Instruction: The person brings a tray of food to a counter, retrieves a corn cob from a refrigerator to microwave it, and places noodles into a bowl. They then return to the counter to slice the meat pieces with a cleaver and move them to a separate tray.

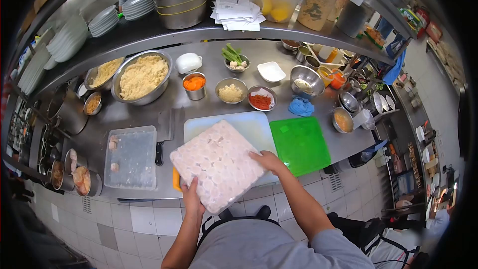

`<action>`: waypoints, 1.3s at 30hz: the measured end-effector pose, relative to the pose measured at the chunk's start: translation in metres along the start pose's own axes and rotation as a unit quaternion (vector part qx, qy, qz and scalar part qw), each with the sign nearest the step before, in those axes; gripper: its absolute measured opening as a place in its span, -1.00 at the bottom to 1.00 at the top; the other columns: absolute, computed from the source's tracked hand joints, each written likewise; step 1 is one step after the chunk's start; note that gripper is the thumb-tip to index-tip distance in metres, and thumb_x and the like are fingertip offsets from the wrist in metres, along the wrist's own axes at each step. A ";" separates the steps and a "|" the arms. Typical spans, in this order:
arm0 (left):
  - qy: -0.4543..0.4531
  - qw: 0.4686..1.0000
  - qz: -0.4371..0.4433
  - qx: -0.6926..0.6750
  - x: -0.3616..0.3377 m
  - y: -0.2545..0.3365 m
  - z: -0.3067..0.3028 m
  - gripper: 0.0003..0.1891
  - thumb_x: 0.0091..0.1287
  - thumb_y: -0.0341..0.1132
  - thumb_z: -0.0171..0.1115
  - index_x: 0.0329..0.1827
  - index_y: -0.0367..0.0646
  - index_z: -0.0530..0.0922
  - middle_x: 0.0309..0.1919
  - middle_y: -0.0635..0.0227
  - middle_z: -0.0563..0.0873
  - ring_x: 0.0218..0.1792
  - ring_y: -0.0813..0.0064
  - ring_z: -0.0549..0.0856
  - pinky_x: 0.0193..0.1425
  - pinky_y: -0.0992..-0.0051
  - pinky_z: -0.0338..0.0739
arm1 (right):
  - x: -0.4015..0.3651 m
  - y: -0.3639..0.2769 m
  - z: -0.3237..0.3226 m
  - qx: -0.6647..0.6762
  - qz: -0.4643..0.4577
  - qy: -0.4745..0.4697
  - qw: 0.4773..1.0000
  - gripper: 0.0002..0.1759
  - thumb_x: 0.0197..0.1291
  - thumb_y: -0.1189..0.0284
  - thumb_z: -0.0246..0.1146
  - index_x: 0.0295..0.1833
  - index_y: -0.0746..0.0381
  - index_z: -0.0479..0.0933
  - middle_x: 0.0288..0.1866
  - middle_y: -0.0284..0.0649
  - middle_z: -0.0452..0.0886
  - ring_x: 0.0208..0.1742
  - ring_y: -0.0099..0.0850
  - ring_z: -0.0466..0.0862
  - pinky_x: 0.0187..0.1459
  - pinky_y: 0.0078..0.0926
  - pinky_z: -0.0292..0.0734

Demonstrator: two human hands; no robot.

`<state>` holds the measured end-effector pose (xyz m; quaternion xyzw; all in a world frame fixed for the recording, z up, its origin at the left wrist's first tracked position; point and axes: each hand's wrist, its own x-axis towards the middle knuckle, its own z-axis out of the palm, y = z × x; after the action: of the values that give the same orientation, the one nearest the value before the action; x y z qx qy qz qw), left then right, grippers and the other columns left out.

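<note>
A large square container packed with pale pink pieces is held tilted in front of my body. My left hand grips its lower left edge, with the thumb along the side. On its right edge is my right hand, its fingers partly hidden beneath. Under the container lie a white cutting board and the corner of an orange one. A cleaver and a black-handled knife rest to the left, beside a clear tray with a few pale pieces.
A green board lies right. Behind are a bowl of yellow crumbly food, a cup of orange slices, small bowls and a blue cloth. The overhead shelf holds plates and pots. Another person is at lower right.
</note>
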<state>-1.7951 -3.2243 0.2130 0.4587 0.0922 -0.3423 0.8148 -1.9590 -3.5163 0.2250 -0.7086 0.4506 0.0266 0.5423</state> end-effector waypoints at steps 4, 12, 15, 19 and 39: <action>-0.021 0.999 -0.015 0.044 0.024 0.000 0.013 -0.48 0.54 -0.27 0.30 0.46 -0.25 0.36 0.25 0.01 0.67 0.16 0.14 0.77 0.22 0.16 0.77 | -0.021 0.014 -0.011 0.046 0.009 0.082 0.996 0.05 0.28 -0.29 0.39 0.29 0.63 0.58 0.18 0.21 0.75 0.16 -0.07 0.78 0.22 -0.22 0.62; -0.071 0.985 -0.086 0.133 0.081 0.008 0.032 -0.41 0.53 -0.19 0.31 0.49 -0.36 0.41 0.25 0.05 0.70 0.20 0.19 0.76 0.24 0.20 0.74 | -0.011 0.038 -0.014 0.124 0.026 0.137 0.982 0.10 0.30 -0.27 0.38 0.34 0.69 0.50 0.16 0.27 0.74 0.16 -0.04 0.77 0.20 -0.21 0.63; -0.075 0.979 -0.102 0.156 0.098 0.013 0.033 -0.40 0.53 -0.16 0.31 0.48 -0.38 0.41 0.22 0.04 0.72 0.17 0.19 0.78 0.23 0.19 0.74 | -0.027 0.021 -0.015 0.063 0.014 0.168 0.984 0.11 0.30 -0.29 0.37 0.34 0.70 0.50 0.13 0.29 0.75 0.18 0.00 0.77 0.22 -0.20 0.62; -0.070 0.975 0.011 0.212 0.087 0.009 0.033 -0.39 0.54 -0.13 0.32 0.48 -0.39 0.43 0.20 0.04 0.73 0.12 0.17 0.81 0.18 0.17 0.78 | -0.016 0.040 -0.001 0.075 -0.039 0.183 0.979 0.09 0.30 -0.28 0.37 0.32 0.68 0.53 0.11 0.29 0.75 0.21 -0.01 0.76 0.22 -0.21 0.61; -0.104 0.970 -0.037 0.215 0.115 0.013 0.029 -0.37 0.55 -0.11 0.38 0.48 -0.40 0.44 0.20 0.05 0.74 0.13 0.24 0.80 0.19 0.26 0.73 | -0.019 0.037 -0.001 0.057 -0.056 0.189 0.979 0.12 0.31 -0.28 0.36 0.38 0.69 0.47 0.30 0.40 0.64 0.30 0.07 0.71 0.29 -0.16 0.58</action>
<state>-1.7057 -3.2974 0.1845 0.5815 -0.0520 -0.4294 0.6890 -1.9952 -3.5059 0.2082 -0.6929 0.5054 -0.1635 0.4876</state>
